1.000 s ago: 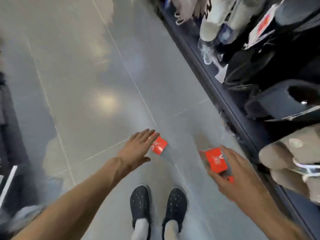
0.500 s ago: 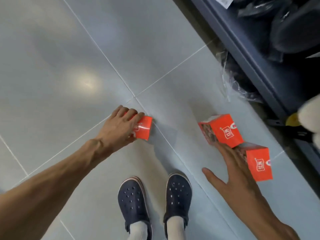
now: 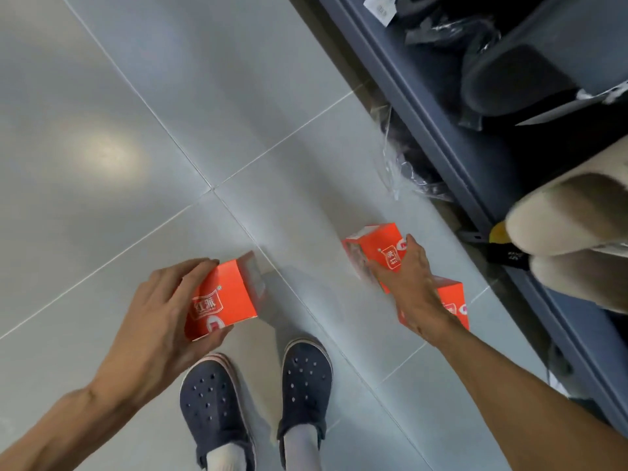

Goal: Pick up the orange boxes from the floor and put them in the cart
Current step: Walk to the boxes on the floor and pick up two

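Note:
Three orange boxes with white lettering show over the grey tiled floor. My left hand (image 3: 159, 321) grips one orange box (image 3: 222, 295) between thumb and fingers, lifted a little off the floor. My right hand (image 3: 409, 287) reaches over a second orange box (image 3: 377, 248) on the floor, its fingers spread on the box's top and left side. A third orange box (image 3: 453, 300) lies just behind that hand, partly covered by my wrist. No cart is in view.
A dark blue shelf unit (image 3: 441, 130) runs along the right, holding slippers and bagged goods. Crumpled clear plastic (image 3: 404, 164) lies at its base. My two dark clogs (image 3: 258, 402) stand between my arms. Open floor tiles (image 3: 136, 96) spread to the left.
My left hand has closed round its box and raised it off the floor. My right hand has moved forward from beside the boxes onto the nearer one.

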Available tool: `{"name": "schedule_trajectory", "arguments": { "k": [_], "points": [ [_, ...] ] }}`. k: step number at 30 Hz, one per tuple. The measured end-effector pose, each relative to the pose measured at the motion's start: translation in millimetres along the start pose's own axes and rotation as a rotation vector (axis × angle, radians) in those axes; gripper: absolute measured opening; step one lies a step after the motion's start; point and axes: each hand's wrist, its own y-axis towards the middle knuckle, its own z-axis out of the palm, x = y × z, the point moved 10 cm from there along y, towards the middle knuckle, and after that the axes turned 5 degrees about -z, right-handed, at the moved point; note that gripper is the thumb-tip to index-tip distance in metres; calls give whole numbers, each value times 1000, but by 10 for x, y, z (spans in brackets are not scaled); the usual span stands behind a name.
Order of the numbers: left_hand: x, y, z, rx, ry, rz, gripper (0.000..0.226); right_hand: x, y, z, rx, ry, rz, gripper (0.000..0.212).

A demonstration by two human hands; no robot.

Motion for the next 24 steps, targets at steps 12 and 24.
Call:
{"name": "schedule_trajectory", "arguments": {
  "k": [12,24],
  "points": [
    [-172,-243,-856,-63,-56,-47,86,1210,-690,-817,-45,-22,-197,115],
    [-1424,-1764,-4638,-451,-108,-179,91,4804,-3087,-3276,-16,-64,-789,87]
  ]
}}
